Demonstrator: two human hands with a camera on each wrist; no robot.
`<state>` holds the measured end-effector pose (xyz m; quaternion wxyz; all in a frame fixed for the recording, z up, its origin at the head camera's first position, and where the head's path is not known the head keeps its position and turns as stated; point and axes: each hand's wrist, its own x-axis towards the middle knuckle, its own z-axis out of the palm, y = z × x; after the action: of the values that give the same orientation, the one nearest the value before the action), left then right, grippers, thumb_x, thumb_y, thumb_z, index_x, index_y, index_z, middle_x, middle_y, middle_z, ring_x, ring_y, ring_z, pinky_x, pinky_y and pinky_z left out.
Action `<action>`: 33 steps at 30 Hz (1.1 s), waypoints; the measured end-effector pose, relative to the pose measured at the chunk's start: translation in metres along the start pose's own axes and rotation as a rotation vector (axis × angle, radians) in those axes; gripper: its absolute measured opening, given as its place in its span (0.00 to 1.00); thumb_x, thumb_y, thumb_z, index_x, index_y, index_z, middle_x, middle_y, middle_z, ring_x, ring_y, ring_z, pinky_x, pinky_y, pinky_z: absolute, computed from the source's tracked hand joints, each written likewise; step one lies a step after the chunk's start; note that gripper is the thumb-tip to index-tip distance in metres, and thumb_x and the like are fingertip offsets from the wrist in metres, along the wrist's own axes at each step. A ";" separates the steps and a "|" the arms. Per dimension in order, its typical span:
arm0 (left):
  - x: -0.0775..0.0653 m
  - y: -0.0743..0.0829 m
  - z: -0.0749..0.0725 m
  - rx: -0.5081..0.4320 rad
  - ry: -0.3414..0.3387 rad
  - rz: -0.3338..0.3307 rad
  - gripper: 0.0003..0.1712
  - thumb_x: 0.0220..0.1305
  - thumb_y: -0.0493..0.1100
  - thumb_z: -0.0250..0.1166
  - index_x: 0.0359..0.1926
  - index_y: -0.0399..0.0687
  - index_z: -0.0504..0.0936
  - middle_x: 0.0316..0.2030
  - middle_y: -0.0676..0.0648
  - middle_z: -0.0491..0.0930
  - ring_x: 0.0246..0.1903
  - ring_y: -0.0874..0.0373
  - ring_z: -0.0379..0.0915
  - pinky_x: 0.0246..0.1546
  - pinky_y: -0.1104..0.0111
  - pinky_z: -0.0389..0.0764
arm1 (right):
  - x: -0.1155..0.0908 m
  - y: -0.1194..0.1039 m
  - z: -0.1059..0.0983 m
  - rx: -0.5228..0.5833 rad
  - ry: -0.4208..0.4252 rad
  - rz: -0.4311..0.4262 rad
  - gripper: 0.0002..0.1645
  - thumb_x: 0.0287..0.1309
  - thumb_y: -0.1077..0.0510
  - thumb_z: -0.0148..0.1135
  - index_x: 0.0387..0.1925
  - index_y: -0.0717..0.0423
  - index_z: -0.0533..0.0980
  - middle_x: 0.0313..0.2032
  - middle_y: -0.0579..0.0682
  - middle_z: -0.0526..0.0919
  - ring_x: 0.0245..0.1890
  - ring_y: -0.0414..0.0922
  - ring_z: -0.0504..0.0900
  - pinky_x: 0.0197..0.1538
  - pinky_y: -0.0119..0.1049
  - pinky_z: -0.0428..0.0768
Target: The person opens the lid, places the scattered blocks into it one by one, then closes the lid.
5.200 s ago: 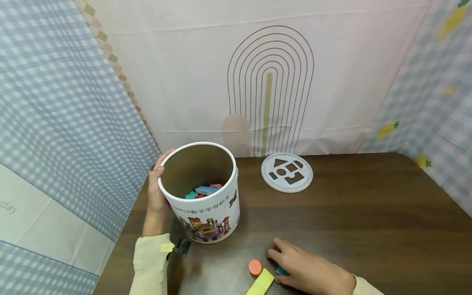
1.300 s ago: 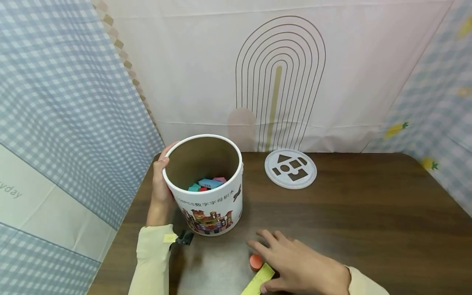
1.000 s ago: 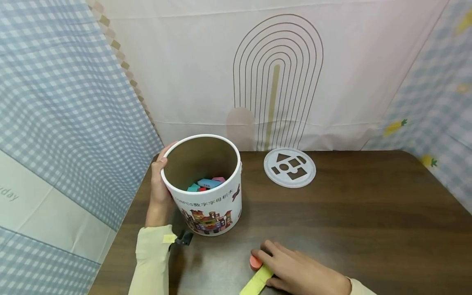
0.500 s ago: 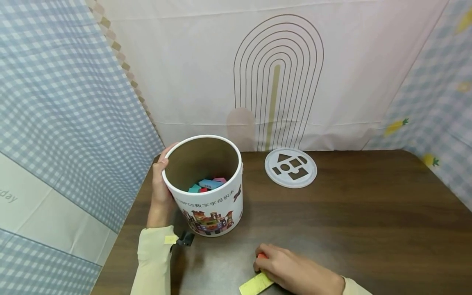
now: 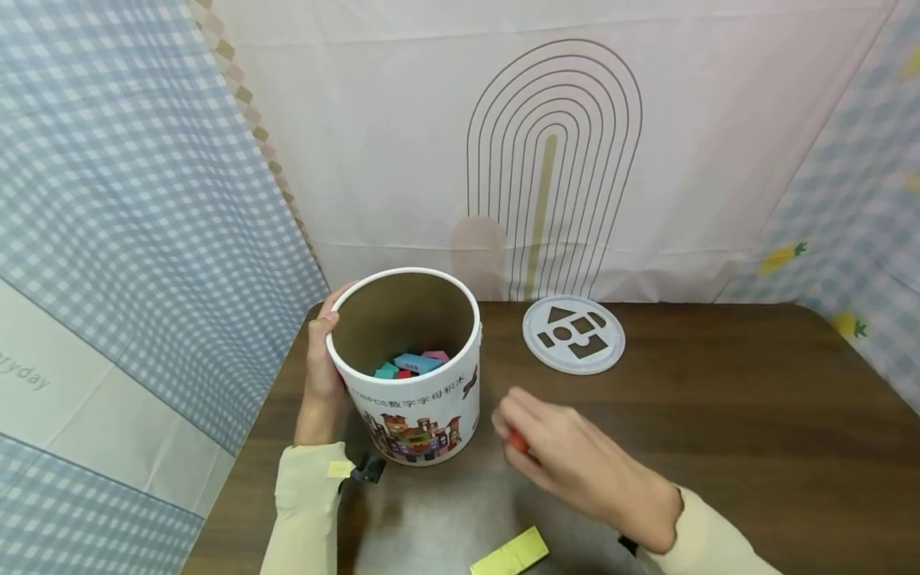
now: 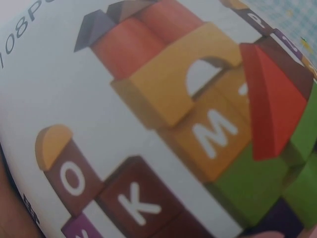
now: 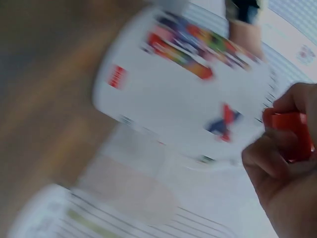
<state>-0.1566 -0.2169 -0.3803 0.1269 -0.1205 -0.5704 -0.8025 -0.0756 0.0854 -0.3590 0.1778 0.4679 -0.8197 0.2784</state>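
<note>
A white bucket with printed toy-brick pictures stands on the table, several coloured blocks at its bottom. My left hand holds the bucket's left side, its thumb at the rim. In the left wrist view, the bucket's printed wall fills most of the picture. Beside the bucket on the right, my right hand is raised above the table, pinching a red-orange round block. The fingers cover much of that block. A yellow rectangular block lies on the table below the right hand.
A round white lid with dark shape markings lies at the back, right of the bucket. Brown tabletop stretches to the right. A patterned cloth hangs behind the table, with checked cloth at the sides.
My right hand has picked up the red-orange block and moved up toward the bucket. The teal block seen under it earlier is gone from the table. My left hand keeps its hold.
</note>
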 end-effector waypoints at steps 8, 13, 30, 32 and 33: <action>-0.003 0.002 -0.005 0.015 0.015 -0.003 0.33 0.69 0.52 0.38 0.70 0.42 0.62 0.63 0.39 0.65 0.61 0.41 0.60 0.59 0.47 0.60 | 0.091 -0.003 -0.022 -0.124 0.096 -0.061 0.16 0.70 0.46 0.51 0.24 0.44 0.69 0.28 0.39 0.63 0.19 0.32 0.60 0.21 0.24 0.62; -0.005 0.003 -0.010 0.022 0.022 -0.009 0.33 0.69 0.51 0.37 0.70 0.41 0.61 0.64 0.38 0.63 0.61 0.41 0.60 0.58 0.50 0.63 | 0.147 0.003 -0.001 -0.038 -0.169 0.028 0.18 0.73 0.45 0.44 0.29 0.45 0.71 0.33 0.43 0.65 0.27 0.36 0.67 0.31 0.28 0.69; 0.002 -0.012 -0.012 0.045 -0.010 0.010 0.34 0.69 0.55 0.39 0.70 0.47 0.64 0.64 0.38 0.65 0.62 0.43 0.62 0.60 0.49 0.64 | 0.191 0.044 0.047 0.138 -1.288 0.175 0.16 0.65 0.57 0.57 0.52 0.41 0.81 0.37 0.39 0.82 0.37 0.36 0.77 0.41 0.30 0.76; 0.005 -0.015 -0.014 0.039 -0.023 0.009 0.33 0.69 0.54 0.38 0.71 0.46 0.64 0.65 0.38 0.64 0.62 0.44 0.62 0.59 0.51 0.66 | 0.191 0.044 0.046 0.128 -1.270 0.155 0.16 0.65 0.59 0.57 0.51 0.43 0.82 0.37 0.40 0.81 0.37 0.37 0.76 0.42 0.29 0.75; 0.006 -0.017 -0.016 0.037 -0.029 0.006 0.33 0.69 0.53 0.37 0.71 0.47 0.63 0.65 0.38 0.64 0.62 0.45 0.63 0.60 0.52 0.66 | 0.191 0.044 0.047 0.118 -1.252 0.129 0.15 0.64 0.59 0.57 0.50 0.44 0.82 0.37 0.40 0.81 0.37 0.37 0.76 0.42 0.29 0.75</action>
<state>-0.1684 -0.2266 -0.3981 0.1232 -0.1317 -0.5864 -0.7897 -0.2105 -0.0531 -0.3030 -0.3787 0.5009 -0.7783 0.0070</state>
